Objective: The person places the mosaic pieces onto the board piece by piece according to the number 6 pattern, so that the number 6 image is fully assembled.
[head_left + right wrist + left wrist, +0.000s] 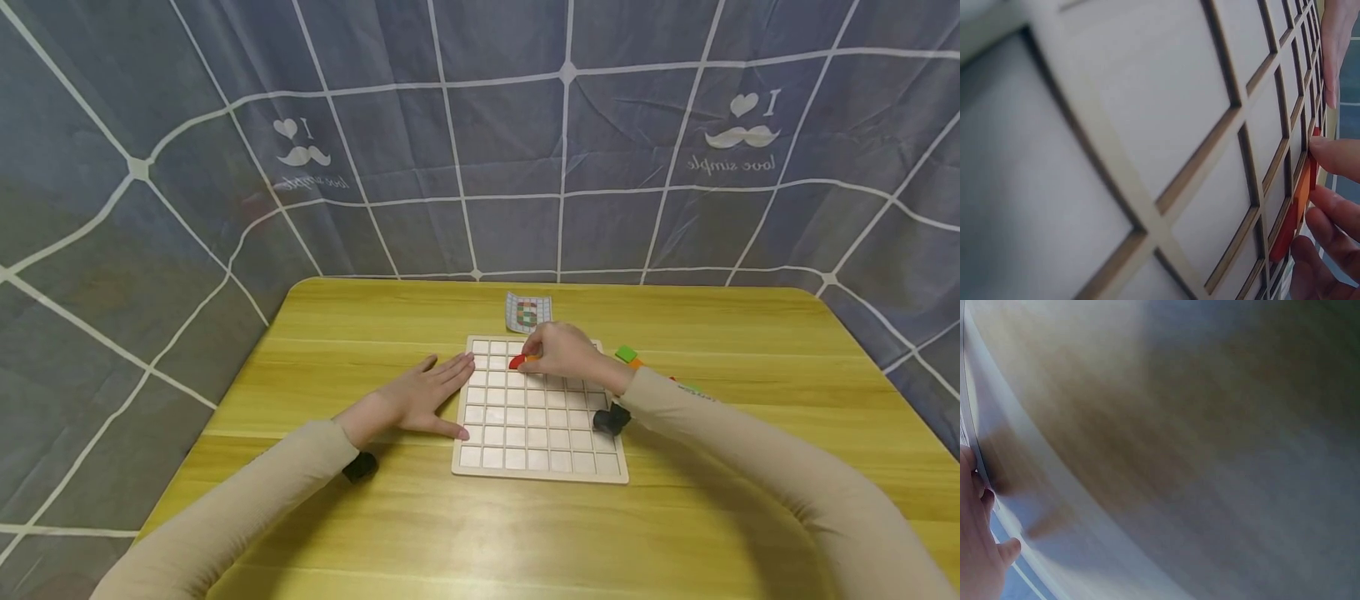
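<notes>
Red piece: flat, thin red piece with a curved outer edge (516,362); bright, evenly coloured; seen nearly edge-on from the right wrist. Located at third column from left, second row from far edge. Cannot tell whether fully seated.
Orange piece: flat orange slab (1300,194), just beside the red piece; mostly covered by fingers in the head view.
Second red piece: flat red slab (1282,244), next in line after the orange piece; outline partly hidden.
Right hand (566,350): curled, pinching the red piece between thumb and fingertips.
Left hand (429,396): extended and spread, gripping nothing; resting with fingertips on the left edge of the board.
Board: square, pale wooden grid board (536,437) with whitish cells and raised dividers.
Card: small paper card with coloured grid pattern (528,312), lying beyond the far edge.
Loose tiles: green square tile (626,354) and orange tile (636,364), right of the board on the yellow wood-grain table (450,533).
</notes>
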The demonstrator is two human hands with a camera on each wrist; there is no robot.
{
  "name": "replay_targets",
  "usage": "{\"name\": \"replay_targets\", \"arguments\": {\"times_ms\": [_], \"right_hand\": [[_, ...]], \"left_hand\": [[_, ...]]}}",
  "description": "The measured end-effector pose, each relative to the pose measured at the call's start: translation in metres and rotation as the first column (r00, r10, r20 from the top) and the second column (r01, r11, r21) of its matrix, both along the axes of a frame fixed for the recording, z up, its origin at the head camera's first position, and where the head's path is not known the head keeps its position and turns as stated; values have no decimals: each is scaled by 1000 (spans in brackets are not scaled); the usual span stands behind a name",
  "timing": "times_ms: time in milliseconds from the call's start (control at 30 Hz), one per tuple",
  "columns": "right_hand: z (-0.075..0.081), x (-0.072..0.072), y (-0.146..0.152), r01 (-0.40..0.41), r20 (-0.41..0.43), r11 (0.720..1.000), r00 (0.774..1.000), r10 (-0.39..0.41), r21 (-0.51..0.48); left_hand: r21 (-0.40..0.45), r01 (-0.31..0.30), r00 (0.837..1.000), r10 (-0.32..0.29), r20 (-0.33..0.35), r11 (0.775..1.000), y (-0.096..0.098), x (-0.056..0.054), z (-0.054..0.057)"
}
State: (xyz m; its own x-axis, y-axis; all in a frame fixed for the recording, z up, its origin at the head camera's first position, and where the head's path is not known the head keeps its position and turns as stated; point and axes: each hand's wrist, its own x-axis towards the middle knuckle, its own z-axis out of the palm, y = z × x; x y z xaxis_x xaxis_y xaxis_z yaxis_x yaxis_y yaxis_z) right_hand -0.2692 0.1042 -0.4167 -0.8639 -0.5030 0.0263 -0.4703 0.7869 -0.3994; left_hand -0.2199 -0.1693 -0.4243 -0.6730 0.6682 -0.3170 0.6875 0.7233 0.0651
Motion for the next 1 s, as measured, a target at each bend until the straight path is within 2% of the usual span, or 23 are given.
{"name": "replay_targets", "arguments": {"times_ms": [700,1000], "right_hand": [[-1,0,1,10,1,1000,1000,-10,7],[0,1,1,-17,-12,1000,1000,17,-14]], "left_hand": [[-2,-1,1000,1,-2,1000,1,1,0],[-19,-7,1000,7,5,1000,2,1,1]]}}
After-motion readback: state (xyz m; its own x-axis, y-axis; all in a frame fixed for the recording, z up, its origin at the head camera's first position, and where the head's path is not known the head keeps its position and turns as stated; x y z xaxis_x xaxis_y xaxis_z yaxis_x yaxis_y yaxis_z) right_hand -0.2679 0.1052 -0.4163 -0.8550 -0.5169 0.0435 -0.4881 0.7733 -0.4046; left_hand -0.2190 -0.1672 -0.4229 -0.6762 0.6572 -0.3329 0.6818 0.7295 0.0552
